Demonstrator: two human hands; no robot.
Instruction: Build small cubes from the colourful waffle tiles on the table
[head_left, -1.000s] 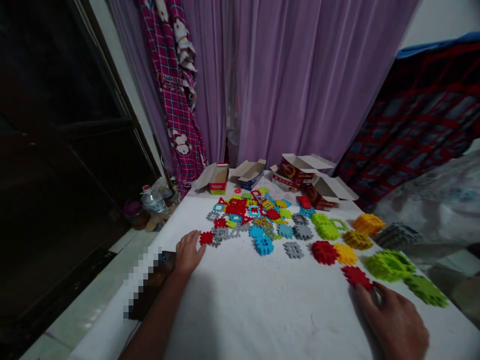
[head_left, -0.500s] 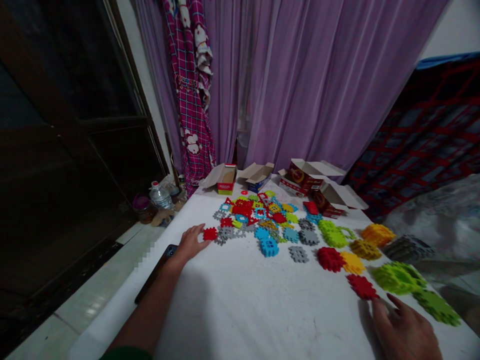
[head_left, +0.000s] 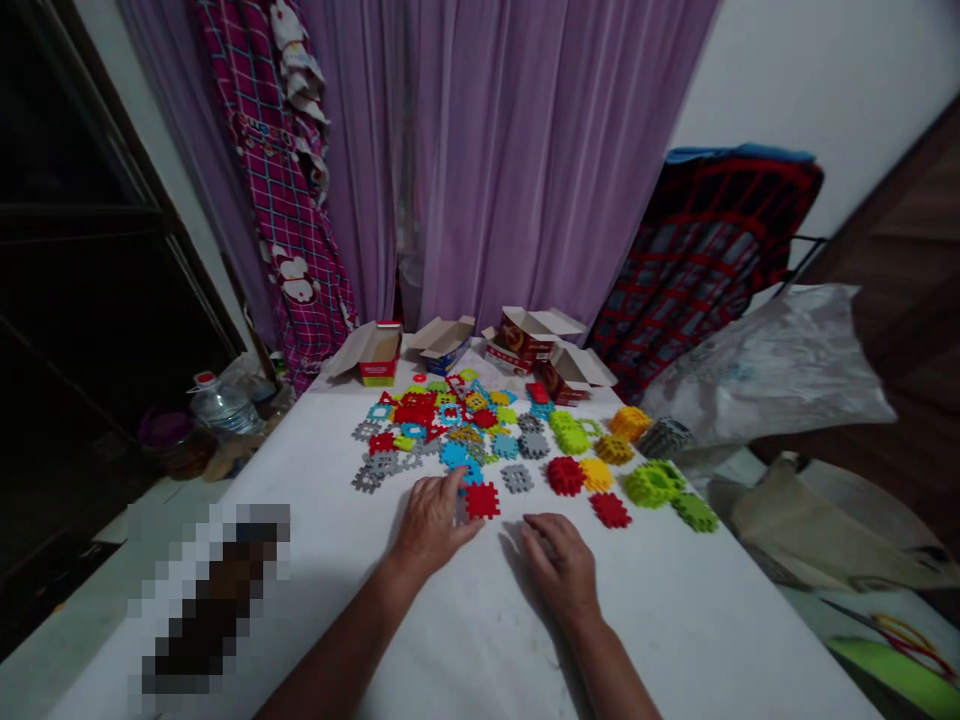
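My left hand [head_left: 431, 525] lies at the near edge of a spread of colourful plastic waffle blocks, its fingers curled over a blue block [head_left: 462, 497]. A red waffle block [head_left: 482, 501] sits against its thumb side, and I cannot tell whether the fingers grip anything. My right hand [head_left: 561, 568] rests flat on the white table [head_left: 675, 620] with fingers apart, holding nothing. The nearest piece to it is a small red block [head_left: 610, 510], off to the upper right.
Stacked green [head_left: 652, 484], orange [head_left: 630, 423] and grey [head_left: 664, 437] blocks stand to the right. Open cardboard boxes [head_left: 525, 338] line the far edge before a purple curtain [head_left: 495, 170]. A pixelated object [head_left: 210, 600] lies at the left, near a water bottle [head_left: 225, 407].
The view has swung, moving the table left and showing more of the right side. My right hand has slid in toward my left. The red block beside my left hand now lies further right.
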